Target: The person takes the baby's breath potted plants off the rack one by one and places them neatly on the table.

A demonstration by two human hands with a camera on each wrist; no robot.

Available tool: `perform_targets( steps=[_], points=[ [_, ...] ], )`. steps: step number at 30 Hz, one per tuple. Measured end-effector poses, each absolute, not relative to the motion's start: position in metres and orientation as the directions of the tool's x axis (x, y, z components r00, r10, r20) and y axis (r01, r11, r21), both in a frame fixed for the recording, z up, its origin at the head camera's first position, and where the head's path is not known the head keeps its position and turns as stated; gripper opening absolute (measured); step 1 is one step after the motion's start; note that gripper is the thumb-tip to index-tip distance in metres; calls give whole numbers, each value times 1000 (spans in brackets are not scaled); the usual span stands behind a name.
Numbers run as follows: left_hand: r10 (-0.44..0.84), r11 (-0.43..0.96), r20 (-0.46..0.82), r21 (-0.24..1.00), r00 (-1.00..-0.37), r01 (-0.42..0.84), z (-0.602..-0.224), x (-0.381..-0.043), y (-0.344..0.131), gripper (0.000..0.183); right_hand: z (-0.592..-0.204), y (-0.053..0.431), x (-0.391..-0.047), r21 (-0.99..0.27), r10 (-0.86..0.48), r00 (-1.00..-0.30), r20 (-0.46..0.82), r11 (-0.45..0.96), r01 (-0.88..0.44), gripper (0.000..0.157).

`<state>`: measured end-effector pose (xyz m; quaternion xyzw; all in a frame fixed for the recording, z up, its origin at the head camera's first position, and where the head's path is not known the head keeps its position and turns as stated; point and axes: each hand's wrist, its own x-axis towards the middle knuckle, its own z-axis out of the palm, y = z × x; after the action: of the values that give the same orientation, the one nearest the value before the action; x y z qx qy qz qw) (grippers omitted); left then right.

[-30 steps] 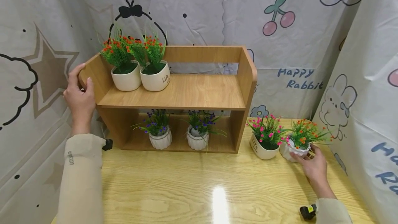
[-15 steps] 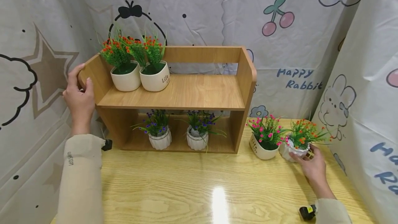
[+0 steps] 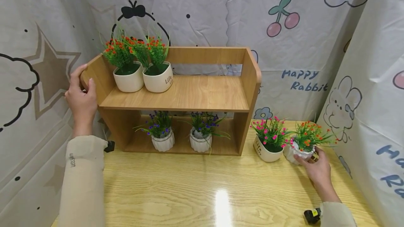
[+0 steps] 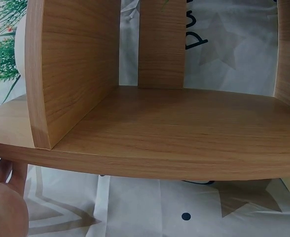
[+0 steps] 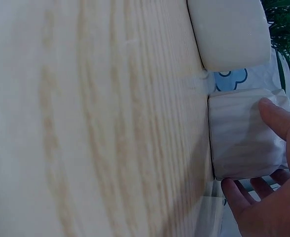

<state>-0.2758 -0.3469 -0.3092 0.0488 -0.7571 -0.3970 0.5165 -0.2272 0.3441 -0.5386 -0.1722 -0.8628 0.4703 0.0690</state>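
At the left end of a two-tier wooden shelf, my left hand grips the edge of the upper side panel, thumb in front and fingers around the outer side. My right hand holds a white fluted flowerpot with orange flowers, standing on the table at the right. In the right wrist view, the thumb lies on one side of this pot and the fingers on the other; its base is at the tabletop. Beside it stands a cream pot with pink flowers and lettering.
On the upper tier, two cream pots with red-orange flowers stand at the left. Two white fluted pots with purple flowers occupy the lower tier. The wooden table extends in front, and a printed curtain surrounds it.
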Motion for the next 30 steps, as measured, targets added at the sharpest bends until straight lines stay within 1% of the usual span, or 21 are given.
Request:
perform_targets(
  steps=[5,14,19,23,25,28,30],
  points=[
    [-492,682,741,654,-457,327,-309,-275,-347,40,-539,344,-227,-840,354,-935,-27,499,213,103],
    [-483,691,744,648,-462,322,-309,-275,-346,40,-539,343,-225,-842,359,-933,-35,493,221,103],
    [-486,697,742,648,-462,307,-309,-275,-346,40,-536,343,-221,-857,381,-924,-39,462,227,102],
    [-484,697,737,651,-472,302,-309,-274,-346,40,-527,340,-215,-881,448,-894,-6,420,217,95],
    [-483,695,739,650,-470,307,-309,-275,-346,40,-520,338,-212,-896,494,-869,18,393,205,90],
    [-483,692,745,647,-460,320,-310,-277,-348,41,-505,335,-207,-913,564,-825,42,357,197,88],
    [-485,691,747,646,-456,324,-312,-280,-350,41,-494,333,-203,-925,604,-793,81,342,166,86]
  ],
)
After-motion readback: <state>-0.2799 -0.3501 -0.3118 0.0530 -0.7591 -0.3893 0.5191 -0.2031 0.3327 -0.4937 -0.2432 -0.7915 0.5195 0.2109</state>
